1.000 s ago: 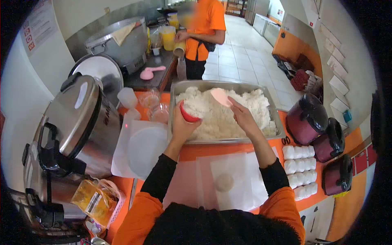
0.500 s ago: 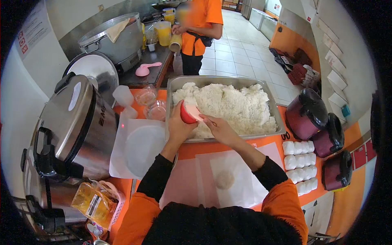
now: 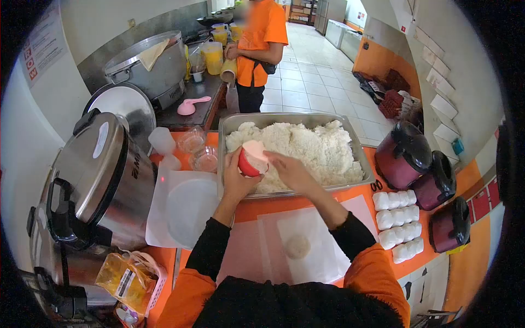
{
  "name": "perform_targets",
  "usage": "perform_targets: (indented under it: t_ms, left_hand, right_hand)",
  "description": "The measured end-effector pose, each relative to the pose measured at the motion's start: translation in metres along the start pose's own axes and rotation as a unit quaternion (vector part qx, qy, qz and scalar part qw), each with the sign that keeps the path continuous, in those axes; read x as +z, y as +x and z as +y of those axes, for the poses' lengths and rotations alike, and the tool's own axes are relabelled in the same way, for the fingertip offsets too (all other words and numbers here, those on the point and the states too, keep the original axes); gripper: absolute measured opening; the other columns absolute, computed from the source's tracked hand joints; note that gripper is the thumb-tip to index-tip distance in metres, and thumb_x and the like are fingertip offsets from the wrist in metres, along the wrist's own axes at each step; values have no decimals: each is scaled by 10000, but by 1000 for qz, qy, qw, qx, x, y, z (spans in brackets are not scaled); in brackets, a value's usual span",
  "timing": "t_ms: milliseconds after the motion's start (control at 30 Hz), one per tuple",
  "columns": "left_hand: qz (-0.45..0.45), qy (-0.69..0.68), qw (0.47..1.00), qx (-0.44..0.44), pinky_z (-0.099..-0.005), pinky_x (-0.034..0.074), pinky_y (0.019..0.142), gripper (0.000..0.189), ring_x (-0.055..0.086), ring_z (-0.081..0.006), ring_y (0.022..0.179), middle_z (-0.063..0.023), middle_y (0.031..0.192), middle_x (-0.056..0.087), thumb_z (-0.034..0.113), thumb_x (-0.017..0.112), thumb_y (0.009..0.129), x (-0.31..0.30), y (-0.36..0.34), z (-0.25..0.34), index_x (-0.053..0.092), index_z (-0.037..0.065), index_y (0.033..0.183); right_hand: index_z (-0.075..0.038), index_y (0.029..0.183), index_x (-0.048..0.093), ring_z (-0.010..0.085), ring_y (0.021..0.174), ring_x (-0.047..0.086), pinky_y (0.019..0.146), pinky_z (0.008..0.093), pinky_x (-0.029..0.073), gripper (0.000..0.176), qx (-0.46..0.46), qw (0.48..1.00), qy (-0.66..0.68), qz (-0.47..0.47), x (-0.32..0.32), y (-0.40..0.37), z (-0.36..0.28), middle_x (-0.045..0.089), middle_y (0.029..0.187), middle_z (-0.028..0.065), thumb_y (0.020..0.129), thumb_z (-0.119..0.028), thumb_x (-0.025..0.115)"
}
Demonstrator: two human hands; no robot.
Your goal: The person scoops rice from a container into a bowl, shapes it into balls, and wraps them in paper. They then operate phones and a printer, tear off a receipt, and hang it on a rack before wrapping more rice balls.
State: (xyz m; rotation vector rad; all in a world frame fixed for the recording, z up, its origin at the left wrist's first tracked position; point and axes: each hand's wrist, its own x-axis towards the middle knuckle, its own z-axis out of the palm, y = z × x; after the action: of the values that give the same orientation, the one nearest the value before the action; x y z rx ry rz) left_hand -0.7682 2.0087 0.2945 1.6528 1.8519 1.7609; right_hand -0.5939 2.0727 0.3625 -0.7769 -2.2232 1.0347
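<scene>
A red bowl (image 3: 247, 167) with rice in it is held in my left hand (image 3: 239, 177), over the front left of a metal tray (image 3: 306, 191). My right hand (image 3: 290, 172) grips a pale pink paddle (image 3: 255, 150), whose flat blade lies against the bowl's top. White rice (image 3: 301, 145) is heaped in the tray. Below the tray, sheets of wrapping paper (image 3: 240, 246) lie on the orange table, and a round pale patch (image 3: 298, 246) shows on the top sheet.
Large steel cookers (image 3: 104, 175) stand at the left, beside a round white lid (image 3: 194, 205). White wrapped packs (image 3: 396, 218) and dark red cookers (image 3: 407, 156) are at the right. A co-worker (image 3: 260, 44) stands behind the tray. A pink scoop (image 3: 187, 108) lies on the back counter.
The bowl has tilted and the paddle blade has risen across its top. My right hand has moved slightly right relative to the bowl. The whole view has shifted a little.
</scene>
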Motion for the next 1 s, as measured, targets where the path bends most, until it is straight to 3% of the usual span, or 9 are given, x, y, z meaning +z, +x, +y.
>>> perform_targets:
  t_ms: [300, 400, 500, 600, 700, 800, 1000]
  left_hand:
    - [-1, -25, 999, -23, -365, 497, 886, 924, 541, -303, 1057, -147, 1139, 480, 121, 896, 467, -4, 1, 8, 492, 51, 1295]
    - [33, -97, 993, -63, -346, 526, 847, 925, 564, -274, 1025, -142, 1146, 479, 141, 910, 478, -3, 4, 17, 492, 37, 1296]
    - [1, -150, 984, -96, -332, 543, 825, 930, 578, -248, 1003, -135, 1138, 479, 158, 917, 487, 0, 3, 4, 487, 24, 1301]
    - [-26, -50, 997, -54, -336, 539, 838, 921, 577, -237, 1010, -127, 1112, 485, 168, 917, 487, -1, 0, -3, 497, 21, 1293]
    - [-32, -67, 994, -77, -335, 540, 819, 915, 574, -234, 1012, -119, 1084, 493, 187, 921, 478, -4, -2, 0, 512, 25, 1280]
    - [-35, -4, 997, -65, -334, 539, 812, 921, 571, -237, 1016, -117, 1067, 500, 213, 925, 471, -2, -3, -6, 515, 23, 1274]
    - [-45, -56, 996, -59, -337, 544, 821, 912, 584, -253, 1027, -141, 1160, 496, 213, 923, 485, 2, 0, 3, 508, 9, 1271]
  right_hand:
    - [-71, 1295, 543, 223, 1174, 551, 989, 322, 420, 396, 41, 993, 65, -92, -3, -6, 6, 580, 1280, 137, 1007, -311, 415]
    - [-102, 1313, 531, 232, 1167, 558, 987, 319, 420, 405, -27, 996, 88, -12, -9, -12, 3, 574, 1282, 152, 1006, -337, 411]
    - [-137, 1321, 525, 256, 1138, 578, 964, 326, 437, 394, -33, 999, 8, -15, 0, -26, 2, 568, 1277, 176, 1004, -340, 409]
    - [-153, 1300, 546, 284, 1116, 590, 944, 337, 451, 373, 37, 998, 9, -40, 11, -23, -2, 578, 1255, 179, 1003, -334, 412]
    - [-130, 1269, 569, 297, 1110, 594, 939, 343, 456, 361, 121, 988, -28, -95, 11, -16, -6, 594, 1234, 165, 999, -319, 422]
    - [-113, 1243, 588, 308, 1115, 587, 942, 342, 455, 351, 5, 999, 19, -28, 14, -18, 9, 605, 1219, 157, 994, -308, 434]
    - [-122, 1270, 558, 330, 1116, 578, 956, 388, 449, 353, -53, 998, -4, 16, 5, 2, 25, 609, 1206, 162, 987, -278, 417]
